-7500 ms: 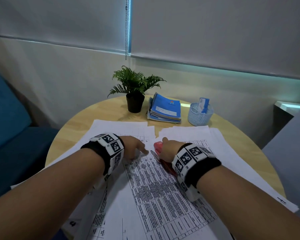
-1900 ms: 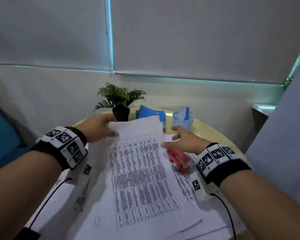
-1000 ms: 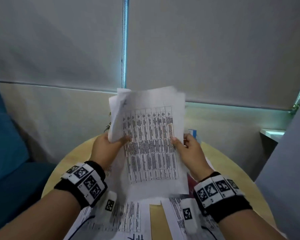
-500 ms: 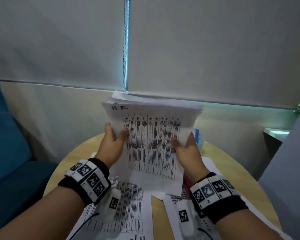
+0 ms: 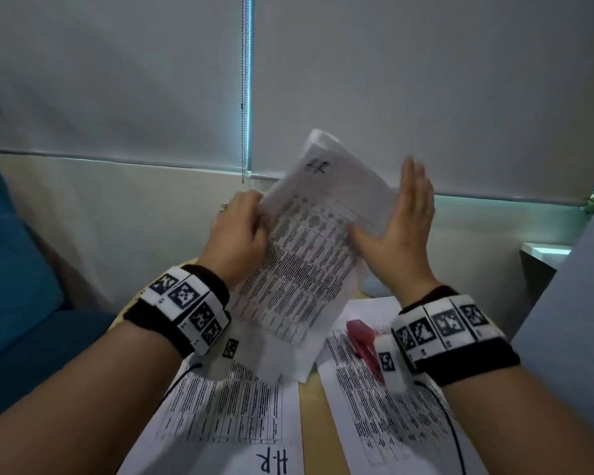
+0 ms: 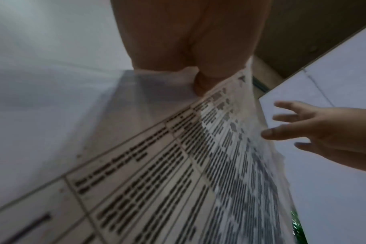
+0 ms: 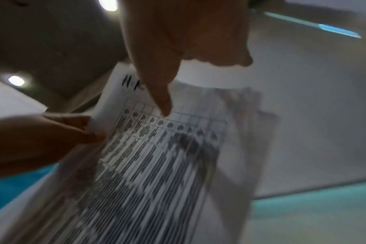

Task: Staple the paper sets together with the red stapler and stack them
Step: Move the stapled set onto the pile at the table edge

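Paper set (image 5: 309, 255): raised above the table, tilted, top corner leaning right.
Left hand (image 5: 237, 234): fingers curled, pinching the set's left edge.
Right hand (image 5: 405, 228): fingers straight and spread, flat against the set's right edge.
Stapler (image 5: 364, 344): red, below the set, on sheets (image 5: 384, 406).
Table (image 5: 309, 426): under the set, wood showing between sheets.
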Action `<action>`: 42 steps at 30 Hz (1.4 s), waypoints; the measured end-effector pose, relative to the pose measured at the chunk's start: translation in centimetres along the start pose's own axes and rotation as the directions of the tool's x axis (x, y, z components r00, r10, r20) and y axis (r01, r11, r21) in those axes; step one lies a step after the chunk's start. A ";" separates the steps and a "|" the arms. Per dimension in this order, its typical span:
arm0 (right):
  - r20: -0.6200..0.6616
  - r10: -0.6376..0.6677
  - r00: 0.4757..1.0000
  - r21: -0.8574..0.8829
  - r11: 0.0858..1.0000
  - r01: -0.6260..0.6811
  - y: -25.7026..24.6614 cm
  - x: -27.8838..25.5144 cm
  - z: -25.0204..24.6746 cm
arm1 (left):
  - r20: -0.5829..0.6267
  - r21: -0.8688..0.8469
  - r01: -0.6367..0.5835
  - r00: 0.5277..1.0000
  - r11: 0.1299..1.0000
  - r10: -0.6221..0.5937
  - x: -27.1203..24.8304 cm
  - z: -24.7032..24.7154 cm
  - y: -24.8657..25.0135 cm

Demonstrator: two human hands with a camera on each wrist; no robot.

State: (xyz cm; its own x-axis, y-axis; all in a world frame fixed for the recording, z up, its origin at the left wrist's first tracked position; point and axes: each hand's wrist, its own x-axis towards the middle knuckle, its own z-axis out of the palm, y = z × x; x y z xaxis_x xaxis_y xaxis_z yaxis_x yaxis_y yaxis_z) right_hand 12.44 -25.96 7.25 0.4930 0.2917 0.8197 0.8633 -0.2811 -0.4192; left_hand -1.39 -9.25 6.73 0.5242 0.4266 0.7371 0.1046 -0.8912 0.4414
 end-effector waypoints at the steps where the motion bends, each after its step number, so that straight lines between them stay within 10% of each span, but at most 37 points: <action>1: 0.070 -0.011 0.998 -0.012 1.000 0.012 -0.2 0.5 -0.3 | 0.048 0.024 -0.051 0.998 0.998 0.050 0.1 -0.2 0.6; 5: 0.194 0.153 0.969 0.221 0.956 -0.195 0.7 0.9 -0.8 | 0.137 -0.028 -0.090 0.986 0.996 0.093 -0.3 -0.3 1.2; 10: 0.270 0.372 0.888 0.443 0.771 -0.458 4.3 -1.9 -1.1 | -0.115 0.246 0.264 0.963 0.932 -0.243 -1.9 -0.8 -3.3; 13: 0.300 0.411 0.861 0.516 0.689 -0.509 5.2 -3.2 -1.0 | -0.251 -0.201 0.428 0.847 0.881 -0.468 -3.2 -1.0 -6.2; 16: 0.338 0.458 0.822 0.572 0.594 -0.566 5.4 -3.9 -0.7 | 0.002 -0.585 0.529 0.759 0.615 -0.651 -3.7 -0.5 -7.8; 19: 0.354 0.453 0.818 0.606 0.555 -0.570 5.5 -5.0 0.1 | 0.134 -0.588 0.583 0.754 0.561 -0.644 -4.0 -0.2 -8.9; 31: 0.381 0.448 0.809 0.522 0.618 -0.588 5.8 -8.4 2.2 | -0.062 -0.537 0.518 0.763 0.666 -0.643 -6.3 1.1 -10.8; 42: 0.335 0.519 0.786 0.486 0.619 -0.616 5.3 -8.8 3.7 | 0.120 -0.418 0.659 0.722 0.625 -0.681 -7.0 1.8 -10.5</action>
State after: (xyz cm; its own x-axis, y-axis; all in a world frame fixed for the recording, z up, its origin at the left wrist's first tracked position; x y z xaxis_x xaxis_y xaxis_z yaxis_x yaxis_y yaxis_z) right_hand 13.09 -26.67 -3.65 0.8719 0.3900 0.2961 0.2835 0.0909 -0.9547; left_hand -4.64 -3.16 -3.91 0.4085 0.8967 0.1706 0.0571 -0.2117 0.9757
